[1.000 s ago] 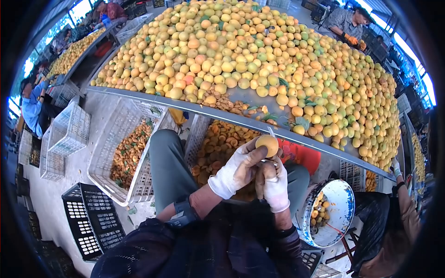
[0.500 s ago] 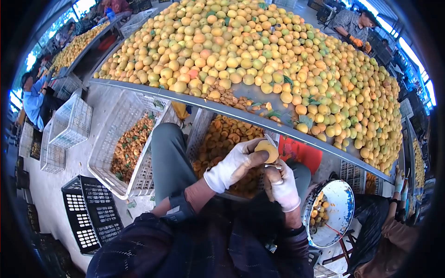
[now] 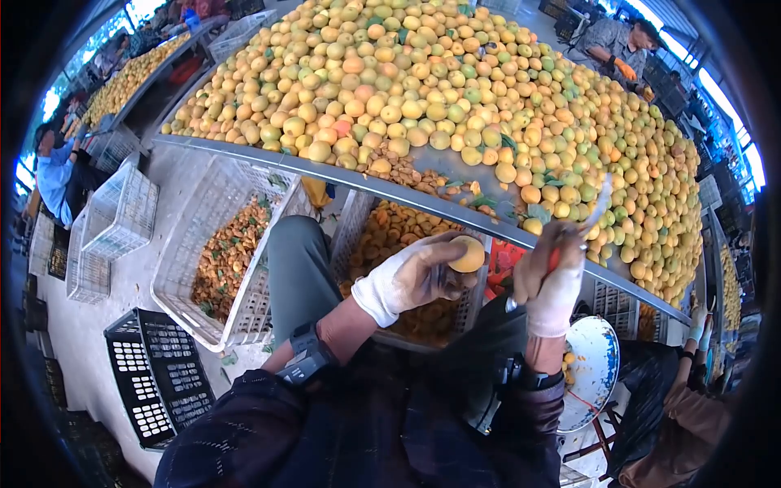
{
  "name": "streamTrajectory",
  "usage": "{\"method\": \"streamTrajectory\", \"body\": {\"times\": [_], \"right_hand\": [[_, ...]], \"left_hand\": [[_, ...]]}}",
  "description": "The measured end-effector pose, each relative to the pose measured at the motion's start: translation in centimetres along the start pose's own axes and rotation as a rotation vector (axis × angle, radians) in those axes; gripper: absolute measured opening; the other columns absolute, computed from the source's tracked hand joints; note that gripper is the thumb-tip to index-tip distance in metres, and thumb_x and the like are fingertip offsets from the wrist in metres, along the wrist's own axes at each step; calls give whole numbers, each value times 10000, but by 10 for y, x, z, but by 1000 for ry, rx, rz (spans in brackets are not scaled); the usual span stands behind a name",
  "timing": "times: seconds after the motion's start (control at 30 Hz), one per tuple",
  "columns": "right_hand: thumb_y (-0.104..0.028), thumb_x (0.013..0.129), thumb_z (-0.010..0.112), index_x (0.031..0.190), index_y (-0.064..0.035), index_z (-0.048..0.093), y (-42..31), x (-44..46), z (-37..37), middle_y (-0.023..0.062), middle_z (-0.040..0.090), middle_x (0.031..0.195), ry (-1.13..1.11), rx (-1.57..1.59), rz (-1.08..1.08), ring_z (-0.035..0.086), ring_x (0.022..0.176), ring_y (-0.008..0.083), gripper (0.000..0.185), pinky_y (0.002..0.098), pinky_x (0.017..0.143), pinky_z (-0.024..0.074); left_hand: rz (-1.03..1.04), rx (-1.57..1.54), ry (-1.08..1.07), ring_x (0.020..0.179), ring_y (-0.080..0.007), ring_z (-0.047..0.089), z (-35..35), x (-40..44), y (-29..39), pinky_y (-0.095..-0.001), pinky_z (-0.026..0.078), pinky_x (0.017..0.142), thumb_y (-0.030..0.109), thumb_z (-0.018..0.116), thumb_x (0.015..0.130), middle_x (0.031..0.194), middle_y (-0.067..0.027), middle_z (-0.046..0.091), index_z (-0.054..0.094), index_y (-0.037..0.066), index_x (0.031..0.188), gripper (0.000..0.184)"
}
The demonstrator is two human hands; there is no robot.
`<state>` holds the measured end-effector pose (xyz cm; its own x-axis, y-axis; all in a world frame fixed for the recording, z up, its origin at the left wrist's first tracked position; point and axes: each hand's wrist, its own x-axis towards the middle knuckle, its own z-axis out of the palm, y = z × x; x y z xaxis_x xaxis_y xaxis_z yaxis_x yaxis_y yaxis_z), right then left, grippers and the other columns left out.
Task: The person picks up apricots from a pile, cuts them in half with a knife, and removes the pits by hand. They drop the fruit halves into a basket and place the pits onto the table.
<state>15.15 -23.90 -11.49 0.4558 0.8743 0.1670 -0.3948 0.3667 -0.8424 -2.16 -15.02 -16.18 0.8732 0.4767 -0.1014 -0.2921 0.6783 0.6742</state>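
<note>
In a stained white glove, my left hand [image 3: 411, 276] grips a yellow apricot [image 3: 468, 254] between thumb and fingers, above a crate of orange fruit pieces [image 3: 399, 232]. My right hand [image 3: 551, 281], gloved too, is closed around a knife with a curved blade [image 3: 601, 205] and a reddish handle. The blade points up and away, over the table edge, apart from the apricot. A great heap of apricots [image 3: 390, 98] covers the metal table [image 3: 342, 173] in front of me. Brown pitted scraps and leaves lie near its edge.
To the left stand a white crate of pits and leaves [image 3: 167, 276], a black crate [image 3: 159, 378] and stacked white crates [image 3: 122, 213]. A white bucket [image 3: 598, 358] holding fruit is by my right knee. Co-workers sit at left, at far right and behind the heap.
My right hand has moved right and up with the knife, away from the apricot. My left hand still holds the apricot, almost in the same place, with its fingers shifted.
</note>
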Motion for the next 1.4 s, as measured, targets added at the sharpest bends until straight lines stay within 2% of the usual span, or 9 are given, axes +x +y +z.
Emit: {"method": "streamTrajectory", "body": {"times": [0.07,0.17,0.5,0.6,0.67,0.73,0.93,1.13,1.4], "right_hand": [[-463,958,448,1021,-54,532,-10,15,35,-26,360,525,128,-65,-186,265,312,86,422,249,285,208],[-467,950,463,1013,-38,534,-7,37,55,-16,377,538,234,-128,-363,260,327,87,439,256,309,215],[-306,930,477,982,-13,527,30,59,69,-7,373,500,161,150,-182,308,342,94,302,254,336,251],[-388,963,445,960,-27,504,51,68,71,-35,308,487,392,-194,-274,282,331,92,366,242,347,237],[-297,928,511,956,-8,530,47,63,76,-13,389,524,295,-82,-154,341,410,78,291,238,395,265],[-323,939,493,958,-8,522,46,66,71,-12,379,517,230,-35,-129,326,378,84,316,247,364,253],[-412,978,411,1005,-67,509,45,81,69,-45,337,499,79,235,37,271,328,80,360,243,327,222],[-250,963,474,988,-29,539,43,128,63,-50,334,522,77,191,106,282,348,65,232,248,328,227],[-245,962,488,1007,-47,540,67,133,51,-75,340,556,323,398,-35,298,401,41,210,219,353,253]], "left_hand": [[-172,-509,-2,771,-210,654,-2,11,-7,-287,541,582,288,581,913,1019,-138,639,514,48,1163,353],[-198,-590,28,703,-246,653,4,21,-9,-293,550,546,369,560,920,965,-182,639,521,46,1089,367],[-239,-890,74,693,-244,608,-3,29,-7,-284,495,543,414,468,948,932,-119,620,513,39,1131,419],[-176,-975,191,620,-225,609,1,32,-14,-291,524,517,416,484,947,813,-92,598,506,36,1008,385],[-178,-937,260,613,-219,607,-2,32,-16,-297,519,510,398,501,947,845,-80,603,510,50,1010,354],[19,-451,297,794,-203,611,-2,31,-16,-302,517,638,375,481,962,989,-73,605,512,55,1143,369],[184,-135,209,985,-191,599,-2,36,19,-368,520,828,276,570,932,1144,-61,567,486,30,1204,377],[193,-100,30,911,-235,634,-27,73,51,-356,565,727,134,540,915,1125,-142,563,476,2,1217,335],[335,42,515,866,-202,601,-20,112,47,-327,527,653,112,552,849,1010,-108,576,549,-1,1108,283]]}}
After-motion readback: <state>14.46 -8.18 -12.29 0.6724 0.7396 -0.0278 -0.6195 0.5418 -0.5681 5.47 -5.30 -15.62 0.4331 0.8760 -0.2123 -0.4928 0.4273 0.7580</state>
